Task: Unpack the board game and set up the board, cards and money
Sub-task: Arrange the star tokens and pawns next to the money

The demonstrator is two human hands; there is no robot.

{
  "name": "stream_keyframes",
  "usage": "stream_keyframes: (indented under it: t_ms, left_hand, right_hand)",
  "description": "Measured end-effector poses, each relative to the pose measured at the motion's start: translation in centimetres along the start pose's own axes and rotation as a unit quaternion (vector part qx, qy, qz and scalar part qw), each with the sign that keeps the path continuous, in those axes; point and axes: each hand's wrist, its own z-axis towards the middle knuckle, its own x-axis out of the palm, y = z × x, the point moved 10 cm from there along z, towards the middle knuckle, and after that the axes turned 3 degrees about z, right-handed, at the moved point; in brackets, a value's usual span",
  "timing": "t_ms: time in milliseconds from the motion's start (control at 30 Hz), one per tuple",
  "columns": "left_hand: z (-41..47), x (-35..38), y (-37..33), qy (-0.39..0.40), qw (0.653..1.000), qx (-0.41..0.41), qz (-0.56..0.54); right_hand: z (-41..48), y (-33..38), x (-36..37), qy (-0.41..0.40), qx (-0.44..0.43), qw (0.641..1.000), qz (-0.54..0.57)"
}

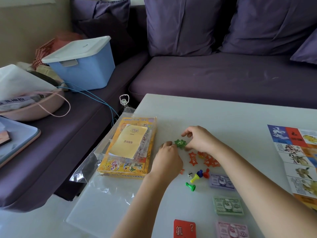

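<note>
**Table Layout: Part Count and Hand Position**

**Count.** Four pawns [197, 177] lie near the middle of the table [223, 114]: one green, one yellow, one blue and one red. One die [189, 175] sits just to their left. Three money stacks [228, 205] run toward the near edge in a line: purple, green, then pink. One red card [184, 229] lies at the near edge, cut off by the frame. The red tokens [205, 158] form a loose, overlapping pile, so an exact count cannot be given.

**Item in hand.** The green tokens [180, 143] are star-shaped and translucent with pale markings. They sit just above the red pile. The right hand [199, 139] has its fingers curled round them, thumb on the near side. The left hand [169, 158] has curled fingers at their left edge; whether it grips cannot be told.

**Edges and open room.**
- The board [296, 162] lies flat at the right, partly out of frame.
- The yellow box [127, 162], inside a clear plastic bag [103, 186], lies along the left edge with a yellow booklet [127, 143] on top.
- The far half of the table is bare.
- A purple sofa [223, 74] borders the far and left sides.
</note>
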Motion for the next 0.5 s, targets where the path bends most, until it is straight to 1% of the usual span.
stream_keyframes:
  t_ms: [133,333,500]
  left_hand:
    - [0.1,0.2,0.0,0.009,1.000,-0.011,-0.013]
    - [0.4,0.5,-0.2,0.019,0.999,-0.014,-0.045]
    - [0.5,0.3,-0.7,0.010,0.998,0.005,-0.058]
  right_hand:
    - [0.3,-0.1,0.4,0.000,0.032,0.999,-0.013]
    - [0.9,0.2,0.7,-0.022,0.036,0.999,-0.016]
    - [1.0,0.3,0.6,-0.032,0.026,0.999,-0.007]
